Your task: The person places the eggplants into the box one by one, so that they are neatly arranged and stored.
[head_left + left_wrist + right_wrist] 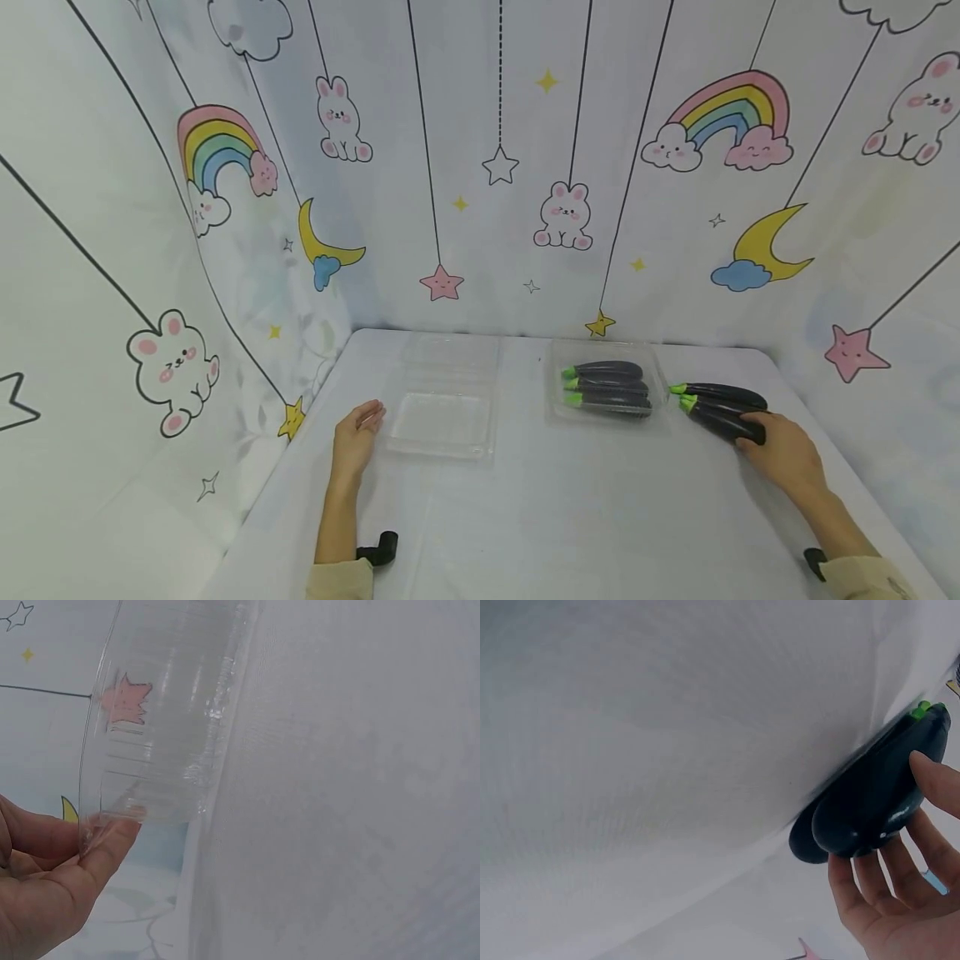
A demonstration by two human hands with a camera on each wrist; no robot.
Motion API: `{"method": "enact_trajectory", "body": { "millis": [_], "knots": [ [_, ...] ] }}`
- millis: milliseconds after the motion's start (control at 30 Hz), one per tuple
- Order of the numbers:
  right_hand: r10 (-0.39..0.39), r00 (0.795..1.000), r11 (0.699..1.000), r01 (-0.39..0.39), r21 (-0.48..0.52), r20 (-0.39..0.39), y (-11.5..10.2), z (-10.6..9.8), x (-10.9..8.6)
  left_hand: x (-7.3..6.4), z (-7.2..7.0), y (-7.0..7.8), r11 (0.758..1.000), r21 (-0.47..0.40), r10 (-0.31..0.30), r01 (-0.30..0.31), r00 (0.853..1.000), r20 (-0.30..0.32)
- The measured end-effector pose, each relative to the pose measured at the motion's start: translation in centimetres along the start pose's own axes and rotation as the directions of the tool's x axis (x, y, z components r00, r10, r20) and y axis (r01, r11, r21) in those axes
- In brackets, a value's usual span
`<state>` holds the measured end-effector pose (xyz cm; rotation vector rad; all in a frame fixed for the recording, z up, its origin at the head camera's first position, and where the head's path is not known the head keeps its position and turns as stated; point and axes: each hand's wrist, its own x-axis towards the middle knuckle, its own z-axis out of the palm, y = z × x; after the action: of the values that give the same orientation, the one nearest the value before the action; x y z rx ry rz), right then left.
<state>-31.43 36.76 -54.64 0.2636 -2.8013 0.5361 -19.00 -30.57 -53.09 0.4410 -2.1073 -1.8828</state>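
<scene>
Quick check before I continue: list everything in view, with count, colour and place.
Table: one, white, under both boxes
Wall cloth: piece count unclear, white with colourful rabbits, rainbows, moons and stars, behind and beside the table
Left box: one, clear, left part of table
Right box: one, clear, right of centre
Boxed eggplants: three, near-black with green stems, in the right box
Loose eggplants: two, same colours, right of the right box
Wrist gear: two, black, at the wrists
Sleeves: two, beige, bottom edge
Left hand: one, bare, pinching the left box's edge
Right hand: one, bare, holding the nearer loose eggplant
</scene>
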Motion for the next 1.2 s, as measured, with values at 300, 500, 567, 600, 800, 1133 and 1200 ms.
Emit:
{"method": "enact_trajectory", "body": {
  "millis": [300, 500, 567, 600, 800, 1133, 1200],
  "knots": [
    [0.001, 1.000, 0.999, 0.001, 0.044, -0.029, -0.5, -0.6, -0.1, -0.1, -0.1, 0.1, 1.000, -0.011, -0.003, 0.003, 1.000, 0.016],
    [0.002, 0.998, 0.999, 0.001, 0.050, -0.060, -0.7, -0.9, 0.1, 0.0, 0.0, 0.1, 1.000, -0.016, -0.004, 0.004, 1.000, 0.021],
    [0.004, 0.997, 0.999, 0.000, 0.048, -0.072, -0.7, -1.1, 0.2, 0.1, 0.0, 0.0, 1.000, -0.018, -0.005, 0.005, 1.000, 0.020],
    [0.008, 0.997, 0.999, -0.004, 0.047, -0.075, -0.7, -1.2, 0.3, 0.1, 0.0, 0.0, 1.000, -0.017, -0.007, 0.007, 1.000, 0.019],
    [-0.001, 0.994, 0.998, 0.007, 0.058, -0.110, -0.6, -1.9, 0.4, 0.0, -0.1, 0.0, 1.000, -0.012, -0.014, 0.014, 0.999, 0.033],
    [-0.010, 0.988, 0.997, 0.023, 0.079, -0.157, -2.5, -3.0, 0.4, 0.1, 0.0, -0.2, 0.999, 0.023, -0.023, 0.022, 1.000, 0.020],
    [-0.016, 0.986, 0.996, 0.030, 0.087, -0.166, -3.1, -3.1, 0.5, 0.1, 0.0, -0.1, 0.999, 0.029, -0.029, 0.028, 0.999, 0.019]
  ]
}}
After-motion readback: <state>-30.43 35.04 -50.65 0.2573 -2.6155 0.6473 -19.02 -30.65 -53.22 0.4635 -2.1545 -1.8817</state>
